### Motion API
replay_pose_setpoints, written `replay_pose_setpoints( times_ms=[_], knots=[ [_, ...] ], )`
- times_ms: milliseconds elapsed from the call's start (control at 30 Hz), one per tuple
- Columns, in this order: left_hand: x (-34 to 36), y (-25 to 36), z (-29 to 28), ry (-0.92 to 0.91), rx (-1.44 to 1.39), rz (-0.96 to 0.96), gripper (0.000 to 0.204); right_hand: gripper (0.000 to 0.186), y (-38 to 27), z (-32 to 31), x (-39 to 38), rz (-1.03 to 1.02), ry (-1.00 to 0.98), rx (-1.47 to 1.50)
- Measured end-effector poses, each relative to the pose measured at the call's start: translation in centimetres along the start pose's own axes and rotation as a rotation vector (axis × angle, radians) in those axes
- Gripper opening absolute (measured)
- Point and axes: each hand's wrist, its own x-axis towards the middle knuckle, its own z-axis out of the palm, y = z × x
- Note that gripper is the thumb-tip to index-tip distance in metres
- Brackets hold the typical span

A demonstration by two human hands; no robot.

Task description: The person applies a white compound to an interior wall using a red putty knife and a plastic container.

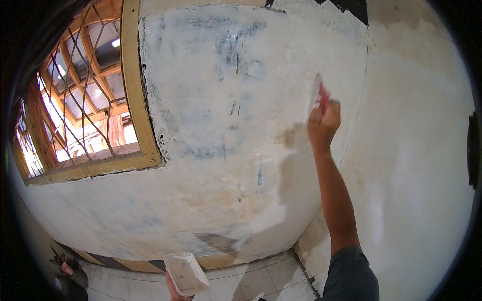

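Note:
My right arm is stretched up toward the whitish, patchy wall (201,90). In my right hand (324,123), closed in a grip, is a scraper with a red handle (324,95); its blade is blurred and lies against or close to the wall near the right corner. Low in the picture, my left hand (173,289) holds a white rectangular plastic tub (187,273) by its side. Pale smears coat the tub's walls, and most of that hand is hidden behind it.
A yellow-framed window (133,100) with metal bars is at the left. An adjoining wall (401,165) meets this one at the right. Below lie floor tiles (261,278) and a dark and tan band (135,266) along the wall's base. A dark object with a plant (65,268) stands lower left.

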Motion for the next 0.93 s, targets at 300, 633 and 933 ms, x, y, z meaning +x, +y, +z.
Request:
replay_pose_setpoints(
  times_ms=[300,633,933],
  knots=[
    [-1.0,1.9,-1.0,0.032,-0.06,0.043,0.056,0.025,-7.3,8.7,1.3,-0.203,-0.21,-0.054],
    [-1.6,3.0,-2.2,-0.082,-0.064,-0.085,0.061,0.025,-6.4,-3.2,-12.1,-0.4,-0.644,0.311],
    [-0.7,1.9,-1.8,-0.082,-0.083,-0.057,0.058,0.024,-2.4,2.1,0.2,-0.04,-0.14,0.071]
  ],
)
